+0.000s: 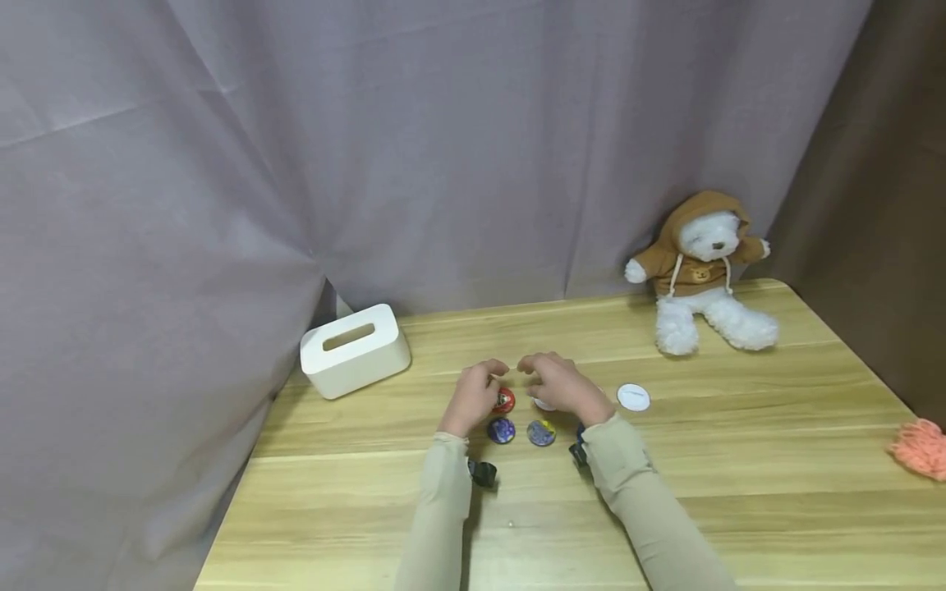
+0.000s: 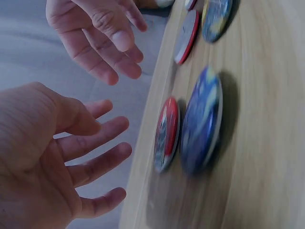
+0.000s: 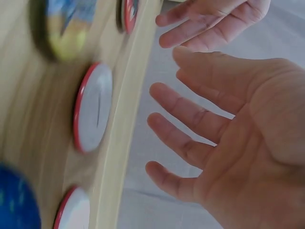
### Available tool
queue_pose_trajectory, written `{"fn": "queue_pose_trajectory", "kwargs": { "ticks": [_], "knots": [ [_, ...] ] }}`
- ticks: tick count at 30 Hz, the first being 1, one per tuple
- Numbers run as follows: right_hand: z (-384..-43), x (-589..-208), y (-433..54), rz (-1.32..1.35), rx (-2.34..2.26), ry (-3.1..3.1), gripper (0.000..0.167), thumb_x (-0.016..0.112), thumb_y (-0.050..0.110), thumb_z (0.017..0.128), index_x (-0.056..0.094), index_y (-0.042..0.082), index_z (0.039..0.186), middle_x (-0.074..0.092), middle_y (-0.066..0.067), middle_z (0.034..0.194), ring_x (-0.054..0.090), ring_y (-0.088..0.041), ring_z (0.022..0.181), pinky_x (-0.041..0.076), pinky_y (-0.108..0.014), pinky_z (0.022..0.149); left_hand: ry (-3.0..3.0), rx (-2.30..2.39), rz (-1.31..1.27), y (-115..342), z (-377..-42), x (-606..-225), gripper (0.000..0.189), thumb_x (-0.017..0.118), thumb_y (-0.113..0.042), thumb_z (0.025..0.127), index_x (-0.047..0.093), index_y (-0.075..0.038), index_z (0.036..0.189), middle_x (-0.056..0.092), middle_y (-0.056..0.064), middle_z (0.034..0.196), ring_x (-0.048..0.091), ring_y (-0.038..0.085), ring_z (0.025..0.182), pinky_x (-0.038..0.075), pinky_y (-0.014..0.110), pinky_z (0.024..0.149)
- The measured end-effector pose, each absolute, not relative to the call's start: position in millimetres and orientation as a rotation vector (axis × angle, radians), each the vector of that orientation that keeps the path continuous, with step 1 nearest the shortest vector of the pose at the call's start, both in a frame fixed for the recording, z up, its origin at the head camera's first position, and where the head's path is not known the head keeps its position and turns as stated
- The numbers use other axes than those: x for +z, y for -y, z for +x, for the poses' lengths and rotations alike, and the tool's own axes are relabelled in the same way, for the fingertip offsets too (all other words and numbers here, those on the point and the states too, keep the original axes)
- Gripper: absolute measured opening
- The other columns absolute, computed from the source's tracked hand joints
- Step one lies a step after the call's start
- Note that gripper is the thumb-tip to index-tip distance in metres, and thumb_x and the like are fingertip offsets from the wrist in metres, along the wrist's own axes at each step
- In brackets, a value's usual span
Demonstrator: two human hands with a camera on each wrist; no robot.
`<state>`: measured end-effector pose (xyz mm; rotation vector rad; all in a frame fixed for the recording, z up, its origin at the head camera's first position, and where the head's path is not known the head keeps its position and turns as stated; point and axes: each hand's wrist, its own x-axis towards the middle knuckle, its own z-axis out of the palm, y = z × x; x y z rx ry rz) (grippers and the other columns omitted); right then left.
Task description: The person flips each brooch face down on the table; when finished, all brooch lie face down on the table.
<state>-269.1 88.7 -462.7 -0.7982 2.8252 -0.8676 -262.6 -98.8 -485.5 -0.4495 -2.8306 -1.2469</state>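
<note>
Both hands hover above a wooden table over several round, glossy, badge-like discs, fingers loosely bent and holding nothing. My left hand [image 1: 475,398] is over a red disc [image 1: 506,400], with a dark blue disc [image 1: 501,430] just nearer. Partly under my right hand [image 1: 565,387] lies a white disc [image 3: 94,107] with a red rim and a thin line on its face. A blue-and-yellow disc [image 1: 542,432] sits nearer me. Another blue disc [image 3: 16,200] shows in the right wrist view, mostly hidden by the right forearm in the head view.
Right of the hands lies one more white disc [image 1: 633,397]. A white tissue box [image 1: 358,361] stands at the back left. At the back right sits a white teddy bear [image 1: 698,275] in a brown hoodie. Coral yarn [image 1: 920,449] lies at the right edge. Grey curtain [image 1: 458,164] hangs behind.
</note>
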Motion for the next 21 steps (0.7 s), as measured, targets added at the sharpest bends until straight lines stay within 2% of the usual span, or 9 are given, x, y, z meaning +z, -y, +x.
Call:
{"fn": "queue_pose_trajectory", "kwargs": {
  "ticks": [7,12,15,21],
  "knots": [
    [-268.0,-467.4,-68.0,-0.763,-0.858,-2.811,0.036,0.071,-0.004,0.082,0.067,-0.002,0.118,0.068,-0.018,0.113,0.058,-0.039,0.109,0.039,-0.06,0.096,2.844,-1.253,-0.474,118.1,-256.5,-488.0,0.043,0.058,0.018,0.08,0.069,0.002,0.118,0.07,0.016,0.119,0.063,0.038,0.116,0.049,0.047,0.098],
    [-266.4,-472.1,-61.1,-0.73,-0.83,-2.839,0.034,0.074,-0.004,0.08,0.069,0.0,0.114,0.069,-0.015,0.104,0.058,-0.036,0.102,0.04,-0.058,0.093,2.88,-1.183,-0.516,126.1,-255.5,-494.9,0.048,0.058,0.022,0.073,0.07,0.003,0.115,0.07,0.016,0.119,0.062,0.035,0.117,0.048,0.046,0.1],
    [-266.5,-474.1,-58.6,-0.724,-0.798,-2.86,0.034,0.075,-0.005,0.077,0.071,0.0,0.111,0.069,-0.012,0.1,0.058,-0.035,0.099,0.041,-0.057,0.09,2.907,-1.141,-0.515,129.1,-255.9,-497.8,0.048,0.061,0.021,0.072,0.071,0.001,0.115,0.071,0.015,0.118,0.063,0.033,0.116,0.047,0.048,0.101],
    [-267.8,-476.1,-55.2,-0.705,-0.77,-2.88,0.035,0.076,-0.005,0.072,0.073,0.003,0.106,0.067,-0.006,0.089,0.056,-0.031,0.091,0.039,-0.054,0.086,2.939,-1.031,-0.476,134.4,-257.3,-495.8,0.04,0.073,0.012,0.073,0.074,-0.004,0.11,0.075,0.009,0.108,0.067,0.028,0.099,0.035,0.061,0.097]
  ]
}}
